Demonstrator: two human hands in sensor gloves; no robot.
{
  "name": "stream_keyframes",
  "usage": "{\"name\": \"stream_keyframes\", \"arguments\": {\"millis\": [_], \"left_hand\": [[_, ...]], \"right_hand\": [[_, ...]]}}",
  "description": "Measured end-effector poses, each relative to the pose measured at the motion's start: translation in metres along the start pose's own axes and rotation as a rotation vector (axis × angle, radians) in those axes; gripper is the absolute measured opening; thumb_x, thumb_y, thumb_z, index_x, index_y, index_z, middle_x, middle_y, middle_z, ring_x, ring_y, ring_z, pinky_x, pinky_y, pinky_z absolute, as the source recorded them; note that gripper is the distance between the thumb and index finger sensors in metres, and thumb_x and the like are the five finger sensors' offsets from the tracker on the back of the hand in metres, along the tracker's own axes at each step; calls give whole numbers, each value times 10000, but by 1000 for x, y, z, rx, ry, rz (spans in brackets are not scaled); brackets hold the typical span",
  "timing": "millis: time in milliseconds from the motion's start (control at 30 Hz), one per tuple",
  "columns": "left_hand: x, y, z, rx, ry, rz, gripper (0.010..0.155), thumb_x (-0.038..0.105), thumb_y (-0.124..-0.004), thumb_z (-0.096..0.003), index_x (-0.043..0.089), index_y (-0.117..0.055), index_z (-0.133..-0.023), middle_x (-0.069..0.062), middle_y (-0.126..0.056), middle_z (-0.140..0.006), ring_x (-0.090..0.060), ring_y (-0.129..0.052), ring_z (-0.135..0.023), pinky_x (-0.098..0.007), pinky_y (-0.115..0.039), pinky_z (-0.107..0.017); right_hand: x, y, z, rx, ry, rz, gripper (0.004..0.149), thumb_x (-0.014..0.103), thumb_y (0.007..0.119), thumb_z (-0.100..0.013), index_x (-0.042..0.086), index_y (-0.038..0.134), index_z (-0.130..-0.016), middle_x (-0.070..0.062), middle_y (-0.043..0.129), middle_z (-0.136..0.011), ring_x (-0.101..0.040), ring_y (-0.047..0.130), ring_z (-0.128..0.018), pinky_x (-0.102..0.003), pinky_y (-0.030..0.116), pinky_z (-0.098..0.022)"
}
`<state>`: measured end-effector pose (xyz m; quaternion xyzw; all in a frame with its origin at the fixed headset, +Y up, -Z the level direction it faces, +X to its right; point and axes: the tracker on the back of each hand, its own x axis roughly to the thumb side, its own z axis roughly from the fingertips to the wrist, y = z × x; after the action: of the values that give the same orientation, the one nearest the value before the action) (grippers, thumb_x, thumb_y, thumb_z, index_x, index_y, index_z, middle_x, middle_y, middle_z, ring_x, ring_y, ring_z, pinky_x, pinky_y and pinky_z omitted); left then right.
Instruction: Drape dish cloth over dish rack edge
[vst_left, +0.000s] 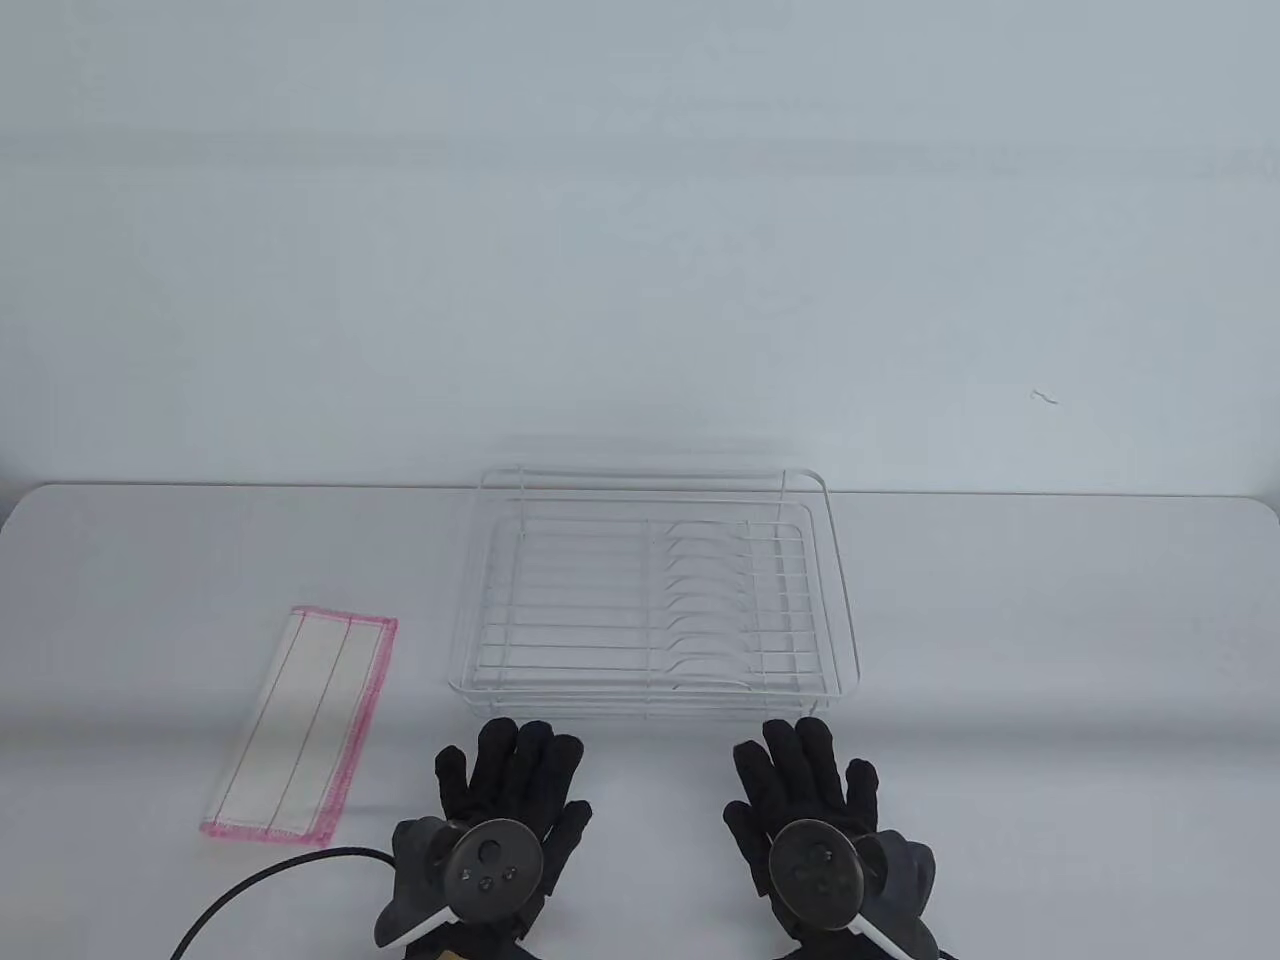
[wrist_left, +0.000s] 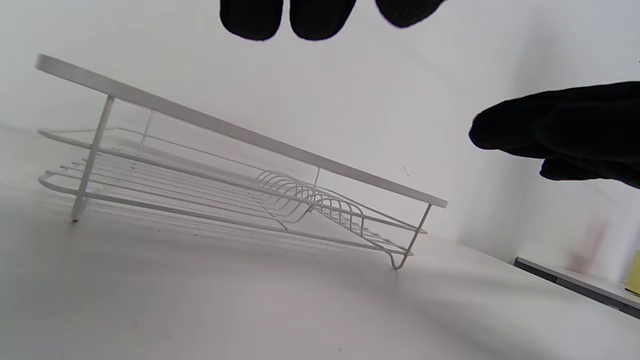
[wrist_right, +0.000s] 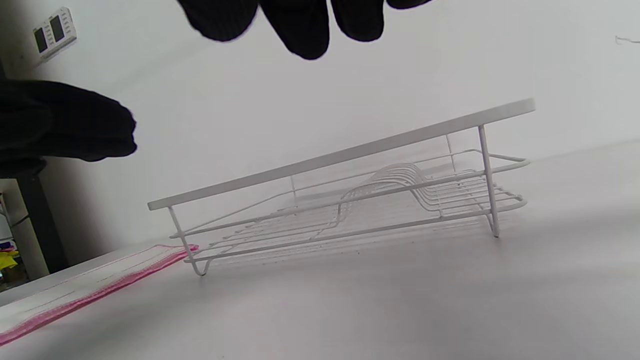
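A folded white dish cloth (vst_left: 300, 725) with pink edges lies flat on the table at the left; it also shows in the right wrist view (wrist_right: 85, 289). A white wire dish rack (vst_left: 655, 590) stands at the table's middle, empty; it shows in the left wrist view (wrist_left: 240, 175) and the right wrist view (wrist_right: 350, 195). My left hand (vst_left: 510, 790) rests flat on the table, fingers spread, just in front of the rack's left front corner and right of the cloth. My right hand (vst_left: 810, 790) rests flat in front of the rack's right front corner. Both hands are empty.
A black cable (vst_left: 260, 885) runs from my left wrist toward the bottom left, just below the cloth. The white table (vst_left: 1050, 650) ends at a pale wall behind the rack.
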<state>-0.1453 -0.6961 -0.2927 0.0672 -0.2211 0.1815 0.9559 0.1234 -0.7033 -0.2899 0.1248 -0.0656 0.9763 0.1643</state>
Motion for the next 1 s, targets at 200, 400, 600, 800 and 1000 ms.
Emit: {"name": "stream_keyframes", "arguments": {"millis": [200, 400, 600, 800, 1000], "left_hand": [[0, 1, 0, 14, 1, -4, 594, 351, -537, -639, 36, -457, -1135, -345, -447, -1147, -625, -323, -1040, -828, -207, -590], [0, 1, -1, 14, 0, 3, 594, 353, -537, -638, 36, -460, -1134, -342, -454, -1146, -625, -336, -1039, -828, -224, -595], [0, 1, -1, 2, -7, 4, 596, 352, -538, -638, 30, -459, -1133, -341, -455, -1146, -616, -334, -1044, -824, -224, -597], [1, 0, -1, -3, -10, -5, 601, 356, -543, -637, 30, -454, -1134, -338, -449, -1149, -616, -312, -1047, -824, -214, -597], [0, -1, -1, -5, -14, -10, 601, 357, -543, -637, 30, -455, -1134, -337, -449, -1150, -616, -314, -1046, -824, -211, -596]], "right_hand": [[0, -3, 1, -4, 3, -6, 562, 416, 550, -647, 158, 453, -1137, -150, 327, -1223, -399, 242, -1147, -711, 205, -717], [1, -5, 1, 7, 7, -13, 566, 416, 549, -648, 152, 450, -1138, -153, 323, -1223, -400, 240, -1146, -710, 204, -717], [1, -5, 1, 27, 9, -19, 566, 417, 548, -649, 152, 448, -1139, -154, 321, -1223, -400, 235, -1146, -710, 202, -716], [2, -6, 0, 40, 7, -26, 565, 416, 548, -648, 152, 452, -1138, -153, 322, -1223, -402, 237, -1146, -710, 203, -716], [3, -6, 0, 44, 5, -34, 565, 416, 547, -649, 150, 452, -1139, -154, 325, -1222, -401, 239, -1145, -709, 208, -717]]}}
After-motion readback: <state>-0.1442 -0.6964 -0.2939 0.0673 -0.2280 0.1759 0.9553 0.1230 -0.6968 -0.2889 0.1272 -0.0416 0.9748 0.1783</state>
